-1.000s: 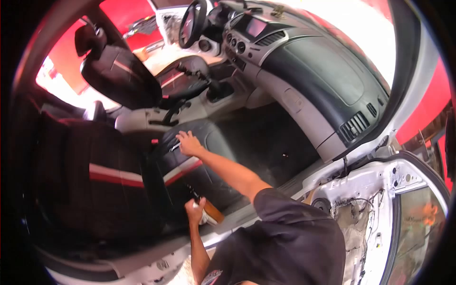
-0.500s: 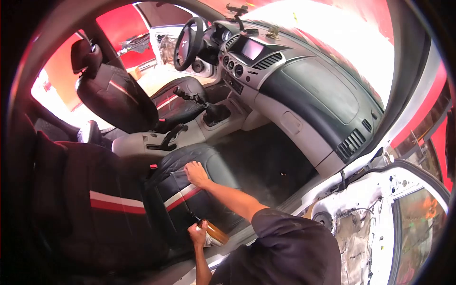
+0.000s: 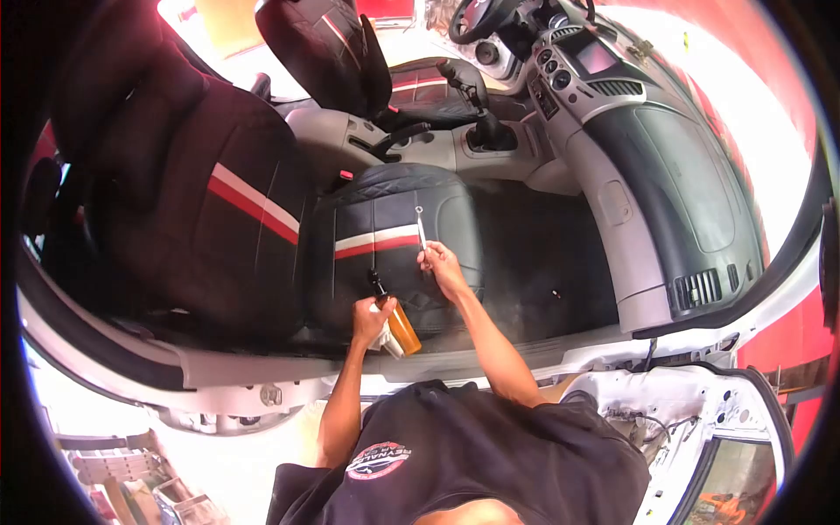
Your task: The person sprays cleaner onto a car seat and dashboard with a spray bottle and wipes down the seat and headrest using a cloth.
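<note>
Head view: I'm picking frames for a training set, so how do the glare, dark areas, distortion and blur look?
In the head view, glare whites out much of the windshield; also in the head view, the near backrest sinks into darkness at left, the door sill bows as through a wide-angle lens, and the right hand, silver tool, left hand and amber bottle show without heavy blur.

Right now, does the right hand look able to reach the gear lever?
Probably: the way over the seat to the gear lever looks free, though the right hand holds a metal tool.
</note>
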